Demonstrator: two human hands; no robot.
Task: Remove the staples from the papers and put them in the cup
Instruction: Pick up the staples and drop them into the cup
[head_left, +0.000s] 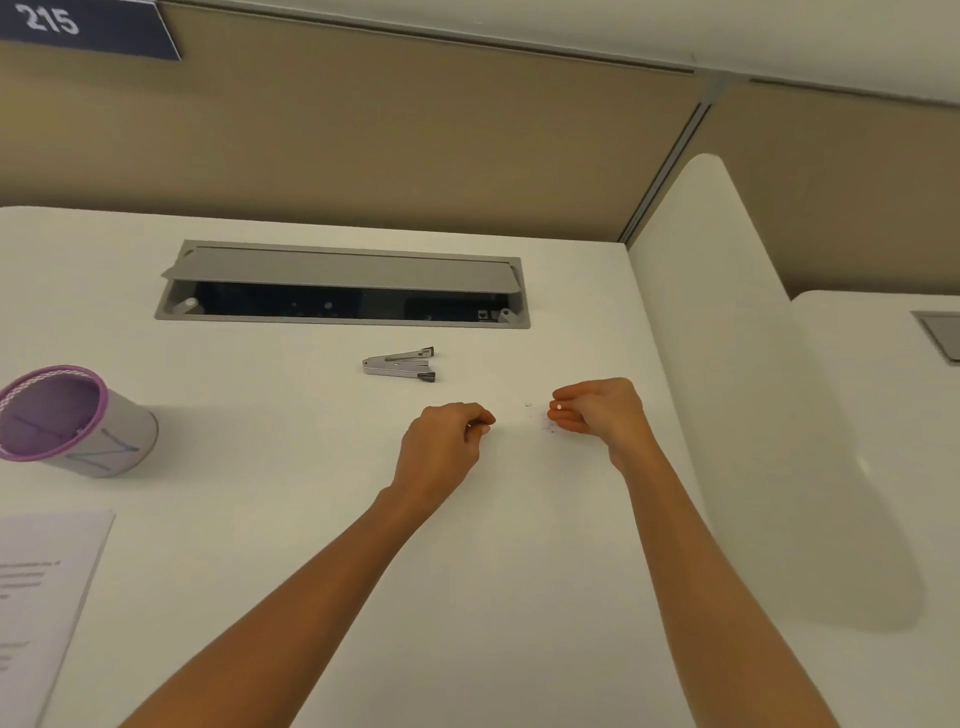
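Both hands rest on the white desk (311, 467) with fingers curled. My left hand (441, 447) has its fingertips pinched together; anything between them is too small to see. My right hand (597, 410) is curled the same way, just right of a tiny loose staple (529, 404) and some small specks (549, 426) on the desk. A metal staple remover (400, 365) lies beyond the hands. The purple-rimmed mesh cup (72, 421) stands at the far left. A printed paper (41, 597) lies at the near left corner.
An open cable tray with a raised grey lid (343, 283) is set into the desk behind the staple remover. A white curved divider (727, 322) borders the desk on the right. A tan partition wall (415, 145) stands at the back.
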